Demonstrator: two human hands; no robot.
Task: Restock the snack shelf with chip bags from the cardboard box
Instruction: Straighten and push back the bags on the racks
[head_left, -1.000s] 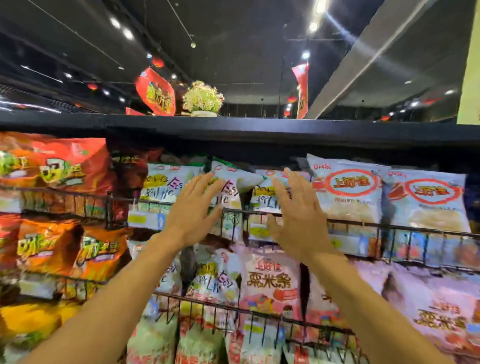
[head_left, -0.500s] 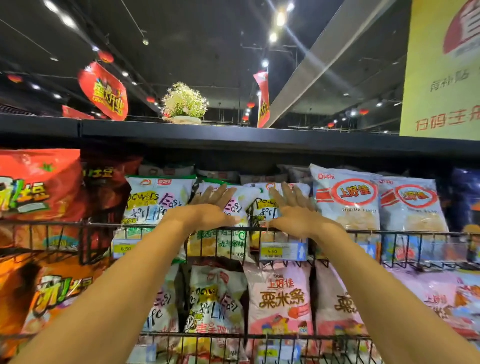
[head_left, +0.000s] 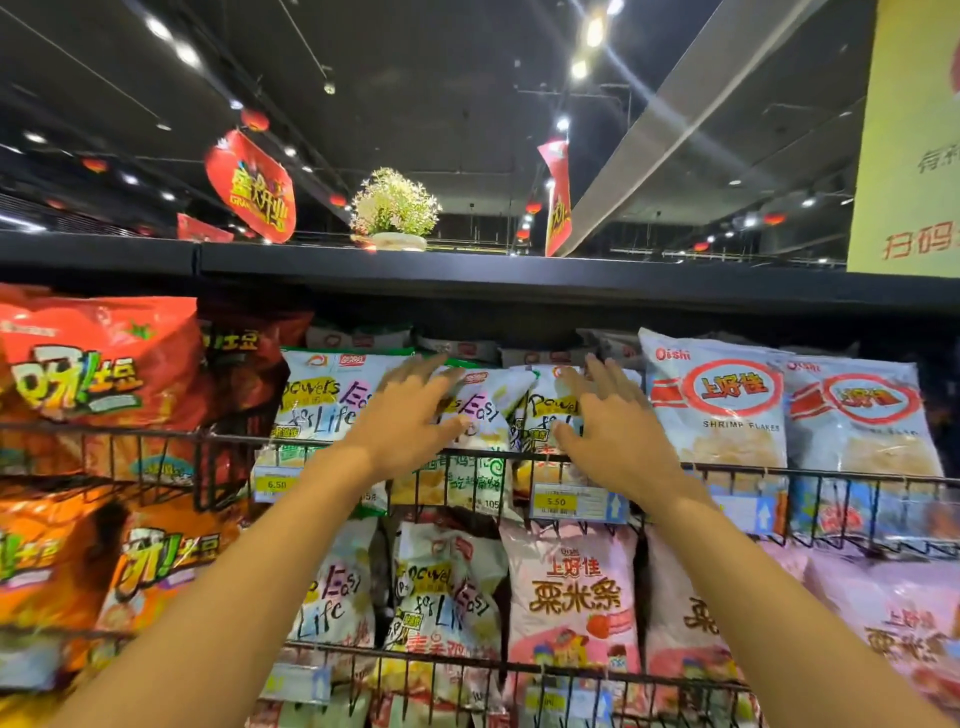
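Both my arms reach up to the top wire shelf (head_left: 519, 457). My left hand (head_left: 410, 415) lies with spread fingers on a white and green chip bag (head_left: 478, 415) standing in the middle of that shelf. My right hand (head_left: 608, 421) presses flat with straight fingers on the neighbouring white chip bag (head_left: 545, 410). Neither hand curls round a bag. Another bag of the same kind (head_left: 322, 400) stands just to the left. The cardboard box is out of view.
Red and orange chip bags (head_left: 98, 364) fill the left of the shelves, blue-white shrimp flake bags (head_left: 722, 405) the right. Pink bags (head_left: 571, 603) stand on the lower wire shelf. Price tags (head_left: 566, 501) hang on the rail. A black top board (head_left: 519, 275) carries a potted plant (head_left: 395, 213).
Both hands moved forward from in front of the shelf onto the middle bags of the top shelf. The view shifted slightly, with the bags now nearer and larger.
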